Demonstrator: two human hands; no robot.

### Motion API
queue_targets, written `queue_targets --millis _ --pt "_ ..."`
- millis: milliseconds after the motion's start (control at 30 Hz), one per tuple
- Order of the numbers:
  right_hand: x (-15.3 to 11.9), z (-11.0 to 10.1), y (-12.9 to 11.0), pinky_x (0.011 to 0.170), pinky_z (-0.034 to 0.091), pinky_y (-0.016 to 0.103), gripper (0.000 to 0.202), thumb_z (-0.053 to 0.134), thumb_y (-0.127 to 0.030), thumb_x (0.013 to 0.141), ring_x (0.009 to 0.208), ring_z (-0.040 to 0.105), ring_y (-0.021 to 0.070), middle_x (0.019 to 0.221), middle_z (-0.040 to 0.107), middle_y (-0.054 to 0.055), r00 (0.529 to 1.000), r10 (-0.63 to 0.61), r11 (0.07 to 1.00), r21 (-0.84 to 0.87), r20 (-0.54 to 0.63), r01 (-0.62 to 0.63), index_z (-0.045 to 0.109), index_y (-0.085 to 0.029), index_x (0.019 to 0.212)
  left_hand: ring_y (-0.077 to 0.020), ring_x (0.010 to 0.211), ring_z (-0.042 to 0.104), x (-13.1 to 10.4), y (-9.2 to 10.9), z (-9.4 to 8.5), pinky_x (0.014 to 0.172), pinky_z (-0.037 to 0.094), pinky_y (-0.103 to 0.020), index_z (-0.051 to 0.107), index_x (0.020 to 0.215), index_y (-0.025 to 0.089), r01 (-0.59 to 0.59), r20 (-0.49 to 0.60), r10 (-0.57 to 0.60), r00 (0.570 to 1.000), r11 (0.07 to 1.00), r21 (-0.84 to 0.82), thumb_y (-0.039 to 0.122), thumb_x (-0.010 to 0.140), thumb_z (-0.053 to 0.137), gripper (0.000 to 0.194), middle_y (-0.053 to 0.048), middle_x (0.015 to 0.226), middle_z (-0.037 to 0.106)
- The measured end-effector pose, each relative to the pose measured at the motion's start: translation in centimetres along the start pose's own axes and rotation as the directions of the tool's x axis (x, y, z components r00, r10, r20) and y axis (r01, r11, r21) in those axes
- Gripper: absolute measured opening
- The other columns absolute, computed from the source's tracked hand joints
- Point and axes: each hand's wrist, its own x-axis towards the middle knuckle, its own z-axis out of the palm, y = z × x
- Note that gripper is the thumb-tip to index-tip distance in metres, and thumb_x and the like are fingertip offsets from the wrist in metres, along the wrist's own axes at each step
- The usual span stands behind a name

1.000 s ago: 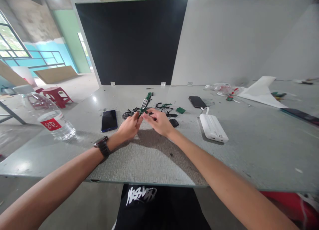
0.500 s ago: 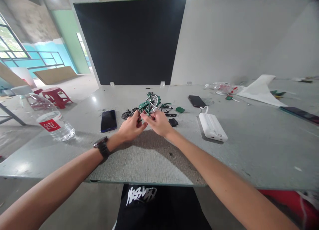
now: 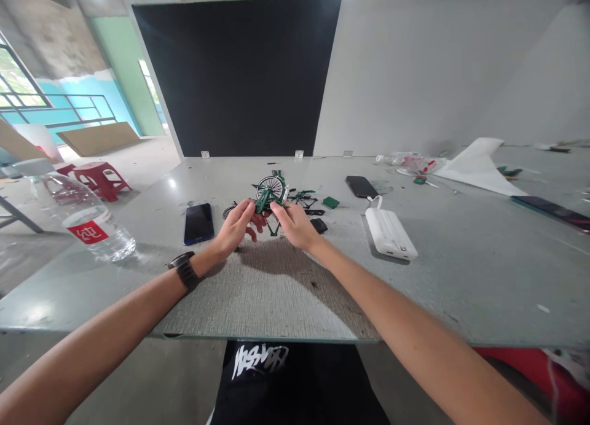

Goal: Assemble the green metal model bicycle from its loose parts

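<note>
Between both hands is a green model bicycle (image 3: pixel 271 191) with a spoked wheel at its top, held just above the grey table (image 3: pixel 276 290). My left hand (image 3: pixel 237 225) pinches its left side with the thumb, the other fingers curled below. On the right side, my right hand (image 3: pixel 295 224) grips it between thumb and fingers. Behind my left hand a black wheel (image 3: pixel 227 211) is partly hidden. Dark frame parts (image 3: pixel 304 198), a green block (image 3: pixel 330 202) and a black piece (image 3: pixel 319 225) lie just right of the model.
A phone (image 3: pixel 199 223) and a water bottle (image 3: pixel 87 216) are at the left. On the right are a second phone (image 3: pixel 362 187) cabled to a white power bank (image 3: pixel 391 233), a crumpled clear bottle (image 3: pixel 412 162) and a white wing-shaped piece (image 3: pixel 479 164). A black panel (image 3: pixel 244 75) stands behind.
The model has turned between my hands; its wheel has shifted left and a green frame part now points down. My left hand has moved slightly left, its fingers more spread.
</note>
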Motion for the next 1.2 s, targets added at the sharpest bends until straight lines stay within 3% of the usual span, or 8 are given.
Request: queue_targets --millis 200,300,467,600,733,833,1033,1200 --pt "0.4 -0.5 0.8 0.054 0.029 0.030 0.052 0.039 -0.060 0.101 0.053 0.033 0.0127 0.057 0.032 -0.004 1.000 0.013 1.000 0.018 -0.007 -0.013 0.030 -0.025 0.064 -0.0192 0.085 0.066 0.3 -0.2 -0.3 0.055 0.054 -0.025 0.063 0.107 0.015 0.065 0.062 -0.061 0.996 0.996 -0.061 0.047 0.095 0.058 0.035 -0.011 0.100 0.066" --pt "0.6 -0.6 1.0 0.052 0.027 0.029 0.046 0.046 -0.060 0.098 0.052 0.033 0.0122 0.058 0.034 -0.006 0.999 0.015 0.998 0.056 -0.037 -0.013 0.039 -0.025 0.070 -0.0206 0.093 0.067 0.6 -0.6 -0.5 0.064 0.056 -0.027 0.066 0.104 0.013 0.102 0.090 -0.089 0.992 0.982 -0.157 0.042 0.092 0.064 0.032 -0.014 0.109 0.067" --pt "0.7 -0.8 0.7 0.051 0.025 0.028 0.044 0.051 -0.060 0.096 0.052 0.034 0.0113 0.059 0.037 -0.006 1.000 0.008 0.999 0.046 0.009 -0.009 0.047 -0.023 0.073 -0.0177 0.079 0.069 0.8 -0.7 -0.8 0.068 0.056 -0.030 0.065 0.101 0.014 0.213 0.072 -0.201 0.977 0.915 -0.344 0.037 0.081 0.077 0.033 -0.008 0.095 0.067" --pt "0.7 -0.9 0.3 0.050 0.025 0.027 0.043 0.051 -0.061 0.096 0.052 0.036 0.0116 0.060 0.041 -0.006 0.998 0.006 1.000 -0.007 0.065 -0.006 0.056 -0.020 0.083 -0.0142 0.072 0.066 0.8 -0.6 -0.9 0.064 0.054 -0.028 0.068 0.096 0.012 0.195 0.109 -0.170 0.979 0.937 -0.289 0.037 0.078 0.080 0.033 -0.007 0.092 0.066" --pt "0.9 -2.1 0.9 0.049 0.024 0.027 0.048 0.049 -0.066 0.095 0.049 0.036 0.0125 0.058 0.041 -0.007 0.989 0.006 0.999 -0.050 0.145 0.002 0.058 -0.021 0.105 -0.0122 0.071 0.065 1.0 -0.8 -1.2 0.064 0.052 -0.025 0.066 0.091 0.013 0.134 -0.002 -0.142 0.990 0.935 -0.328 0.035 0.078 0.081 0.030 -0.004 0.088 0.066" --pt "1.2 -3.8 2.0 0.050 0.024 0.027 0.049 0.039 -0.066 0.099 0.046 0.035 0.0130 0.053 0.038 -0.008 0.999 0.028 0.982 -0.185 0.034 -0.022 0.060 -0.022 0.099 -0.0114 0.069 0.065 1.4 -1.1 -1.7 0.062 0.052 -0.024 0.065 0.088 0.014 0.106 -0.133 -0.170 0.976 0.916 -0.388 0.035 0.075 0.084 0.031 -0.001 0.083 0.064" --pt "1.5 -6.5 3.8 0.056 0.030 0.027 0.029 0.047 -0.042 0.100 0.057 0.053 0.0168 0.063 0.063 0.000 0.998 0.063 0.783 -0.619 -0.019 -0.062 0.067 -0.022 0.093 -0.0109 0.068 0.065 2.1 -2.1 -2.7 0.065 0.054 -0.025 0.063 0.079 0.014 0.133 -0.242 -0.267 0.933 0.878 -0.460 0.028 0.068 0.088 0.031 0.000 0.075 0.064" --pt "1.8 -8.7 5.1 0.061 0.036 0.029 0.042 0.046 -0.038 0.101 0.080 0.067 0.0246 0.092 0.077 0.011 0.966 0.197 0.582 -0.773 -0.168 -0.253 0.057 -0.016 0.135 -0.0122 0.068 0.065 2.0 -2.2 -2.8 0.064 0.055 -0.026 0.066 0.080 0.013 0.141 -0.271 -0.285 0.919 0.882 -0.450 0.030 0.068 0.090 0.031 -0.002 0.075 0.066"
